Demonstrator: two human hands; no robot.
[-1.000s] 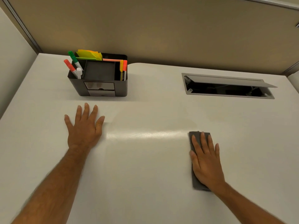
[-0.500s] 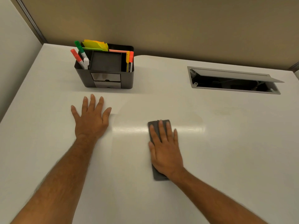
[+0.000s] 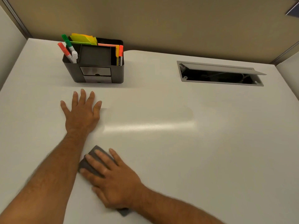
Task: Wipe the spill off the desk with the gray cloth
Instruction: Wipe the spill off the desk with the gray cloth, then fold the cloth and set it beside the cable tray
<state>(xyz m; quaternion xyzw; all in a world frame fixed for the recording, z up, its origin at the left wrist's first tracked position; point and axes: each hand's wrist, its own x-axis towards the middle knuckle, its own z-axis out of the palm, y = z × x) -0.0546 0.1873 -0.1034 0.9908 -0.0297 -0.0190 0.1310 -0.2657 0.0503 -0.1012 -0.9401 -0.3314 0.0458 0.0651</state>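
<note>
A person's right hand point(image 3: 113, 180) lies flat, fingers spread, pressing the gray cloth point(image 3: 92, 162) onto the white surface point(image 3: 210, 151) at about 6 o'clock, touching the left forearm. The left hand point(image 3: 81, 113) rests open and flat at 10 o'clock, gripping nothing. A black pen holder point(image 3: 97, 67) stands just beyond it at 11 o'clock. No spill is plainly visible, only glare. Risk: the cloth may bunch under the palm or snag on the forearm, leaving streaks.
</note>
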